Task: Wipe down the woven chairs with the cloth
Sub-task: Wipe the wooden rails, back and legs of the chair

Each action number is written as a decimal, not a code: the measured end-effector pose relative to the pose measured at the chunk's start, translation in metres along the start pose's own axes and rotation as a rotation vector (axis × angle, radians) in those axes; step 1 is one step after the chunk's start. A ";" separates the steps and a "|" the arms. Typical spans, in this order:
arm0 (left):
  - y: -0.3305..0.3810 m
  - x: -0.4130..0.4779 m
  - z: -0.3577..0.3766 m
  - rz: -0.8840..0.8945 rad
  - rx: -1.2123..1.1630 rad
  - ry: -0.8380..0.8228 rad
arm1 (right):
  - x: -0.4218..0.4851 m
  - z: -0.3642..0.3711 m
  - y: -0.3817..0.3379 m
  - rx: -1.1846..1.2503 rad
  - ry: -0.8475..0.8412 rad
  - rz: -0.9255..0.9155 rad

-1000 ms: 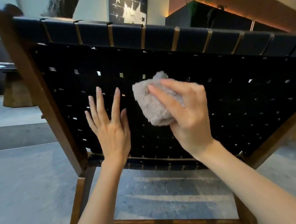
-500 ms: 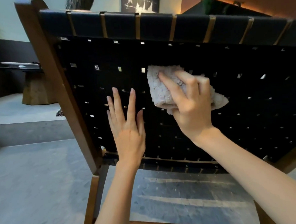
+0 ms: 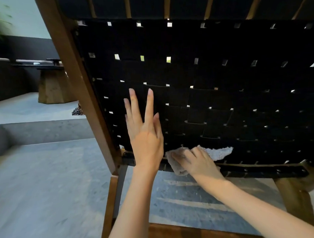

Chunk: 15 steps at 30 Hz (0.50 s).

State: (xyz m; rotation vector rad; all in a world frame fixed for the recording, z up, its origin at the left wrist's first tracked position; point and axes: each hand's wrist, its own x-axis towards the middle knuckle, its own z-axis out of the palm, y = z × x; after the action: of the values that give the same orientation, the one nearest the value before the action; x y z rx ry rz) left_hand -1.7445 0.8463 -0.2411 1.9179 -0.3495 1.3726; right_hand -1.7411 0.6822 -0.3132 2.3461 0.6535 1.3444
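Head view: my left hand [image 3: 145,137] lies flat, fingers straight, on the black woven back of the chair [image 3: 222,77]. My right hand [image 3: 195,162], just beside it and lower, grips the grey cloth [image 3: 220,152] and presses it on the bottom edge of the weave, near the wooden frame [image 3: 69,65].

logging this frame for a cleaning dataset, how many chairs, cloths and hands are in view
woven chair: 1
cloth: 1
hands: 2, the left hand and the right hand
total: 4
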 end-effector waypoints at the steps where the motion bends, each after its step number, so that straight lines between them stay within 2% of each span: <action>1: 0.001 0.000 -0.001 -0.003 0.019 -0.002 | 0.001 -0.008 -0.001 -0.026 -0.037 -0.001; 5: 0.010 -0.001 -0.010 -0.017 0.201 0.102 | 0.001 -0.048 0.006 0.149 -0.091 -0.103; 11: 0.014 0.025 -0.034 -0.098 0.245 0.377 | 0.051 -0.116 0.025 0.262 0.353 -0.009; 15: 0.005 0.039 -0.054 -0.142 0.283 0.385 | 0.102 -0.145 0.031 0.175 0.499 0.003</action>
State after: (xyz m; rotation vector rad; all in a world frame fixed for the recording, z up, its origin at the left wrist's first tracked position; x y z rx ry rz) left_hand -1.7707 0.8880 -0.1957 1.8001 0.1740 1.7208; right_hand -1.8159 0.7242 -0.1548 2.1385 0.9384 1.9695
